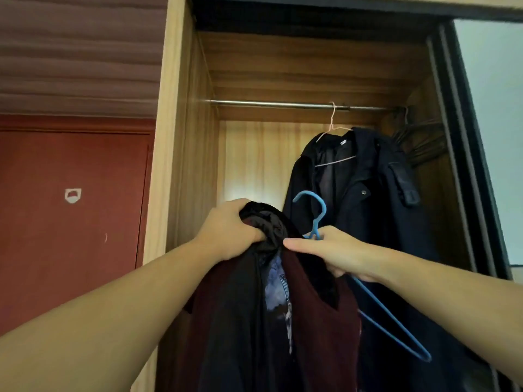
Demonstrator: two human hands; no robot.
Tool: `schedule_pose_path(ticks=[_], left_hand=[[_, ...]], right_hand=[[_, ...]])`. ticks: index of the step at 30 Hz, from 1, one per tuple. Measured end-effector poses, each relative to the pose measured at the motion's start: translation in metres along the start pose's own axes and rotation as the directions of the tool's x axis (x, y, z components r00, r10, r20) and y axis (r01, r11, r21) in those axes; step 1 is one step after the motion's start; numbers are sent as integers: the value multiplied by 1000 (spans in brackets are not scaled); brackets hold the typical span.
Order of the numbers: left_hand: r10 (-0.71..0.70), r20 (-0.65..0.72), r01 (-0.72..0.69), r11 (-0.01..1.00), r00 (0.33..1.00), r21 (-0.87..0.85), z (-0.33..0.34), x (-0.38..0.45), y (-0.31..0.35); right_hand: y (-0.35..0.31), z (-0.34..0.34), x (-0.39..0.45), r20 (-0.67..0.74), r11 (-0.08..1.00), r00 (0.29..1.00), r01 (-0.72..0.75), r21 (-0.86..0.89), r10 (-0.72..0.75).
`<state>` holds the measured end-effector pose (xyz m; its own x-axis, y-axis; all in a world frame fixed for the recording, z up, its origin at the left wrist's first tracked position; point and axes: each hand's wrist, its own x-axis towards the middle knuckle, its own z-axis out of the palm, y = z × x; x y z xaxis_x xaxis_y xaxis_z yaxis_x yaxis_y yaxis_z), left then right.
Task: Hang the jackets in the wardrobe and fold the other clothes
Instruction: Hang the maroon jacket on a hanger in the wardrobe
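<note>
Two jackets are in view. One, a dark navy jacket [365, 199] with a buttoned front and a shoulder strap, already hangs inside the open wooden wardrobe [181, 154] from a pale wire hanger [333, 128] hooked over the metal rail [271, 103]. The other, a black and maroon jacket [283, 321], is held up in front of the wardrobe opening, below and to the left of the hung one. Its outer cloth is black, its lining or front panels deep maroon, with a dark, fuzzy-looking collar bunched at the top and a bluish-white printed patch showing in the gap between the two front edges.

Hangers that can be counted for sure: two in use, the pale wire one and a blue hanger [314, 219]. A cluster of dark hangers [421, 142] is pushed to the right end of the rail; their number cannot be told.

The left hand [229, 230] grips the bunched collar, fingers [240, 206] curled over the top of it and thumb underneath. The right hand [334, 253] holds the blue hanger at its neck, fingers wrapped round it, the thumb stretched out toward the collar and touching the cloth. The hook stands up above that hand, and one blue arm runs down to the lower right, outside the jacket.

Left of the wardrobe is a red door [73, 222] bearing a small white sticker [73, 195].
</note>
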<state>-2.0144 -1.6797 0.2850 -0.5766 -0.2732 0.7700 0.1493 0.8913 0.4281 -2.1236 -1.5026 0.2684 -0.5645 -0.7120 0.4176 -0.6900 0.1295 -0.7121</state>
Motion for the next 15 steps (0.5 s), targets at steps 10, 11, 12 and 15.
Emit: schedule_pose_path(ticks=[10,11,12,15], left_hand=[[25,125,-31,998,992,47,-1,-80,40],[29,157,-39,997,987,60,2,-88,48],[33,191,-51,995,981,90,6,-97,57],[9,281,-72,974,960,216,20,-127,81]], right_hand=[[-5,30,-83,-93,994,990,-105,-34,102],[0,32,-93,-113,990,988,-115,-77,106],[4,33,-104,-143,983,985,-115,-142,94],[25,25,-150,-252,947,965,-149,-286,76]])
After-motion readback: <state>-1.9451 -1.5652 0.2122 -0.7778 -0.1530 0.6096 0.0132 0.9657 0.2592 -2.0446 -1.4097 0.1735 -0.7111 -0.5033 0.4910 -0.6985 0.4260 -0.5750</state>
